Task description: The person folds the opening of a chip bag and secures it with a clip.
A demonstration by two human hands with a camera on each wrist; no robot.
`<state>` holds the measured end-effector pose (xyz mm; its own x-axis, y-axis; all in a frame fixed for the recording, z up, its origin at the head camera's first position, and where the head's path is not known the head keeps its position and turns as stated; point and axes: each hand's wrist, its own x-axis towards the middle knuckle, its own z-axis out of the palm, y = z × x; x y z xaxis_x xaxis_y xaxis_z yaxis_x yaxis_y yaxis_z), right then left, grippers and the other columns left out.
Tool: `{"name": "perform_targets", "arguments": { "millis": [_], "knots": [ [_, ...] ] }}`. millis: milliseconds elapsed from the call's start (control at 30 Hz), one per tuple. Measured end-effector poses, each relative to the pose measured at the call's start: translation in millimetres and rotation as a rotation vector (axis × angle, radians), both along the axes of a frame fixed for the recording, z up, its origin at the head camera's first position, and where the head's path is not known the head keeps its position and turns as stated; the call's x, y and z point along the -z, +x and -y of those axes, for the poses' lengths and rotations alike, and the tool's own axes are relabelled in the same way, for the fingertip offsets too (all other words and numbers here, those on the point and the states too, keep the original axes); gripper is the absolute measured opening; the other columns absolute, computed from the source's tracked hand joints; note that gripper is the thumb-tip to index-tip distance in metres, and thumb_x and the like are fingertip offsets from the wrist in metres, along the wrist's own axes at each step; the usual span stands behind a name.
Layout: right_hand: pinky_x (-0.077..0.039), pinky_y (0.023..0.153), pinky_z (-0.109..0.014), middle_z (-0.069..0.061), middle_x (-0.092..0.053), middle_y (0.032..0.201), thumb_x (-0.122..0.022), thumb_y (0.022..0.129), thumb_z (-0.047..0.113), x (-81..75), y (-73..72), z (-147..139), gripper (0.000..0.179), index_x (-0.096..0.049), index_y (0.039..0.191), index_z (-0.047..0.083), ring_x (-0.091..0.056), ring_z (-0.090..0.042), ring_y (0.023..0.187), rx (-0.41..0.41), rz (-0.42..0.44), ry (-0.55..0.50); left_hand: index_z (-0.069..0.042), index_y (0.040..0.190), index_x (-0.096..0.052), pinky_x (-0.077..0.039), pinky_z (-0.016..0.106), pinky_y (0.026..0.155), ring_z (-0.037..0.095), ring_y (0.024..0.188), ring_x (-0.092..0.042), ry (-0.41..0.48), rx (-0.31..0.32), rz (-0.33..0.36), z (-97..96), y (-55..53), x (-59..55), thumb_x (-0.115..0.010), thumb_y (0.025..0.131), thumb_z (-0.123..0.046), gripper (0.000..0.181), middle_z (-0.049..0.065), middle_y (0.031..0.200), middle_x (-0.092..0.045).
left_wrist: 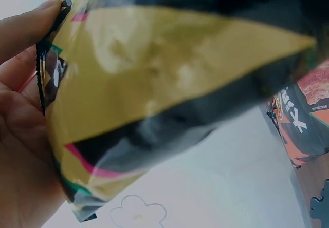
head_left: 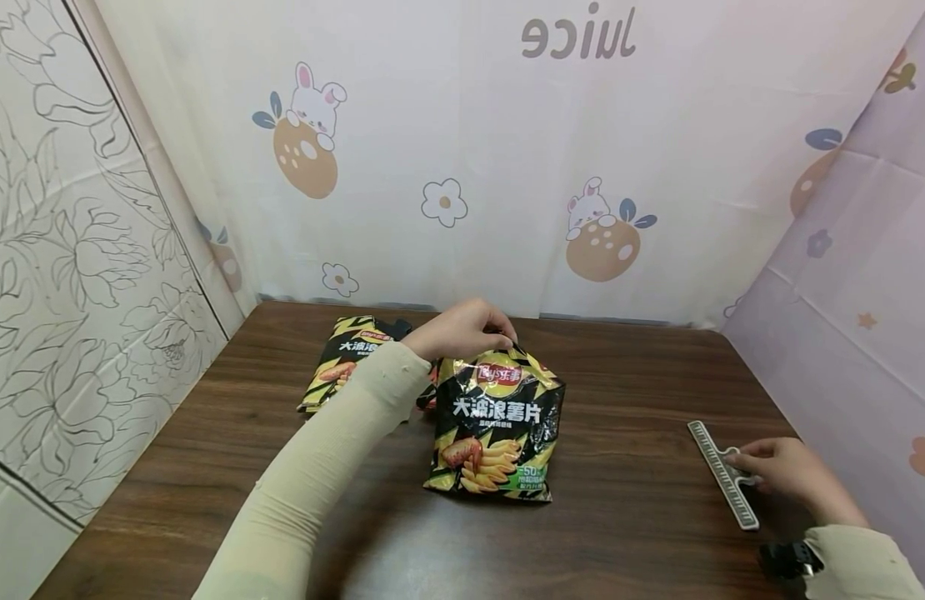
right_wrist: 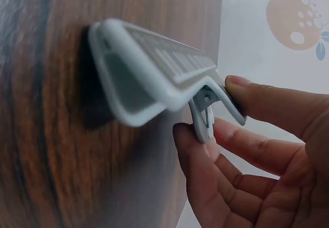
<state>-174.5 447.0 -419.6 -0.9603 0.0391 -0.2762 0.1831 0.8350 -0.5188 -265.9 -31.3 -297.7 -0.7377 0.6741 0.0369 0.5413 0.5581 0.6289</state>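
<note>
We pinch the chip bag's (head_left: pixel 497 425) top with our left hand (head_left: pixel 462 329), right hand (head_left: pixel 781 465) squeezing the sealing clip (head_left: pixel 722 472) near the bench's (head_left: pixel 620 533) right edge — a loose pinch could tip the bag.

- A chip bag (head_left: pixel 496 429) stands at the middle of the table (head_left: pixel 627 392), its top pinched by the left hand (head_left: pixel 462 329).
- A second bag (head_left: pixel 342 367) lies behind and to its left.
- A sealing clip (head_left: pixel 722 473) lies well apart to the right, the right hand (head_left: pixel 785 471) on it.
</note>
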Motion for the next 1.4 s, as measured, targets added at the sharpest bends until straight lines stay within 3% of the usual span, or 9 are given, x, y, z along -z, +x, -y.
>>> {"name": "perform_targets", "arguments": {
  "millis": [367, 900, 1400],
  "knots": [
    [-0.053, 0.063, -0.027, -0.028, -0.069, 0.106, -0.061, 0.097, 0.036, -6.6, 1.1, 14, 0.057, -0.057, 0.121, -0.016, -0.066, -0.013, 0.074, -0.023, -0.050, -0.019, -0.011, 0.105, -0.074, -0.042, 0.023, 0.060, 0.009, 0.054, -0.047, -0.010, -0.002, -0.012, -0.5, 0.0, 2.2, -0.059, 0.099, -0.018, 0.018, 0.001, 0.095, -0.072],
    [-0.057, 0.064, -0.030, -0.019, -0.071, 0.107, -0.062, 0.096, 0.041, -21.8, -0.8, 51, 0.059, -0.057, 0.128, -0.007, -0.071, -0.015, 0.073, -0.040, -0.121, -0.169, -0.010, 0.105, -0.074, -0.040, 0.023, 0.055, 0.009, 0.052, -0.046, -0.007, 0.004, -0.014, -2.1, 5.3, -1.3, -0.058, 0.100, -0.018, 0.019, 0.003, 0.091, -0.072],
    [-0.057, 0.064, -0.027, -0.012, -0.068, 0.091, -0.060, 0.097, 0.037, -50.7, -11.0, 84, 0.051, -0.057, 0.129, -0.002, -0.070, -0.009, 0.073, -0.134, -0.269, -0.157, -0.011, 0.104, -0.075, -0.042, 0.022, 0.059, 0.009, 0.056, -0.050, -0.018, 0.004, -0.035, -3.8, 6.2, -3.6, -0.059, 0.099, -0.018, 0.018, 0.002, 0.096, -0.073]
  ]
}}
